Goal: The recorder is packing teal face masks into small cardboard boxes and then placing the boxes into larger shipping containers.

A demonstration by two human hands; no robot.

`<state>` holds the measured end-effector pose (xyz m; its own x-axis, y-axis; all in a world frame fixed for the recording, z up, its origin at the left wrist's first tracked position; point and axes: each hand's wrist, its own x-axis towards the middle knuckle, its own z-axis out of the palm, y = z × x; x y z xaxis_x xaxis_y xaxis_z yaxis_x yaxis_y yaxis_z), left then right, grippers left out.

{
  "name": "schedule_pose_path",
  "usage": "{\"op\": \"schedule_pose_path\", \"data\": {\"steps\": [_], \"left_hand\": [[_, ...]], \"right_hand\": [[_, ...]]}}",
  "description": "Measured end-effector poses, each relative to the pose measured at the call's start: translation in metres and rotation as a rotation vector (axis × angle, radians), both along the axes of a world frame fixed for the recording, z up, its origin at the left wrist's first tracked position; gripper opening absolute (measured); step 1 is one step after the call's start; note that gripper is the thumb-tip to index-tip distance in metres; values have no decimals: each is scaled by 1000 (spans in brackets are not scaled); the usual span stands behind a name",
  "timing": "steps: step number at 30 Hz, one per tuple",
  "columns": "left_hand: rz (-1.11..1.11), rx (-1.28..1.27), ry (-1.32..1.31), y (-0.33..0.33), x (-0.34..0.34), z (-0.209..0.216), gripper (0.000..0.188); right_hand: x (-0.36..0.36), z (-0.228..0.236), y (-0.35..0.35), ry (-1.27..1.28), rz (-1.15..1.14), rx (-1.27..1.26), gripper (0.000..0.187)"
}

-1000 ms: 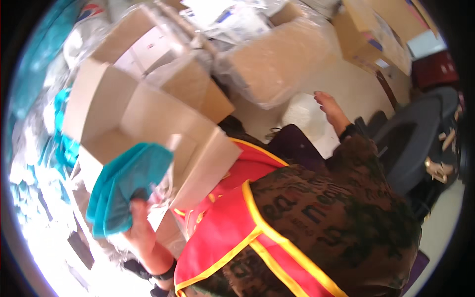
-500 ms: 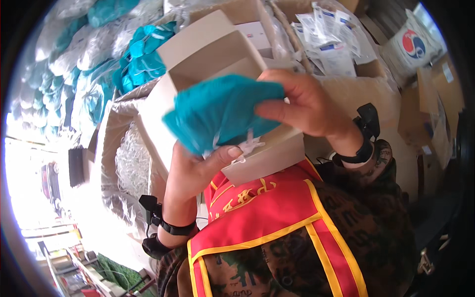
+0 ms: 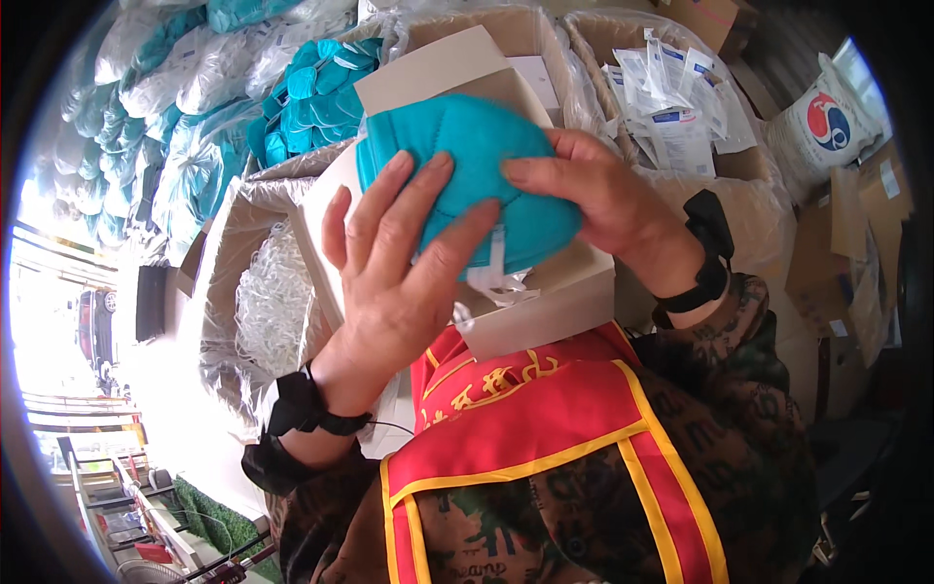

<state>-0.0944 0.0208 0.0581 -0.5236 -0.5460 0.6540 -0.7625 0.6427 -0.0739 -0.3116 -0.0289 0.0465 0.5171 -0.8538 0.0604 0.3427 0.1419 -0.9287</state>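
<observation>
A teal, cup-shaped fabric piece with stitched seams, which looks like a face mask (image 3: 486, 136), is held over an open cardboard box (image 3: 545, 316). My right hand (image 3: 613, 204) grips its right edge, thumb on the front and the other fingers partly hidden behind. My left hand (image 3: 389, 273) lies over the front with fingers spread, the fingertips touching the fabric; its thumb is hidden. White straps (image 3: 498, 263) hang from the lower edge of the mask.
Left of the box stands a lined bin of tangled white strips (image 3: 277, 302). Behind it is a pile of teal masks (image 3: 321, 97). A carton of white packets (image 3: 681, 97) is at the back right, near a white sack (image 3: 817, 112). Filled plastic bags (image 3: 204, 146) are stacked far left.
My left hand has gone from holding the mask's lower edge to lying spread across its front. The mask has turned, with its seamed face showing. My right hand keeps its grip.
</observation>
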Motion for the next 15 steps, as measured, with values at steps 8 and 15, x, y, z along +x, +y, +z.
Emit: {"op": "schedule_pose_path", "data": {"steps": [8,15], "left_hand": [[-130,75,-87,-20,2,19,43],[-70,423,-32,-11,13,7,37]], "right_hand": [[34,-43,34,-420,55,110,43],[4,0,43,164,478,11,27]]}}
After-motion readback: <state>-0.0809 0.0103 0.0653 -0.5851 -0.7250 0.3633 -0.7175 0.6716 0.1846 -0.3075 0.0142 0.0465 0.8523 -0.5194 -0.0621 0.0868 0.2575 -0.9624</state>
